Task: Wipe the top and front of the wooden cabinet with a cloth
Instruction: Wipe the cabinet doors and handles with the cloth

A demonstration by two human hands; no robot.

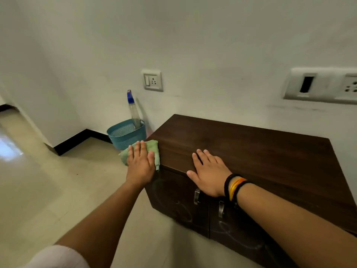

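A low dark wooden cabinet (251, 147) stands against the white wall, with two front doors and metal handles (197, 196). My left hand (140, 165) presses a folded green cloth (153, 151) flat against the cabinet's left side near its top corner. My right hand (210, 173) lies flat on the top near the front edge, fingers spread, holding nothing. Faint smeary rings show on the front doors.
A teal plastic basket (125, 134) sits on the floor left of the cabinet, with a clear spray bottle (133, 109) with a blue nozzle standing in it. Wall sockets (152, 80) are above. Beige tiled floor (48, 190) spreads to the left.
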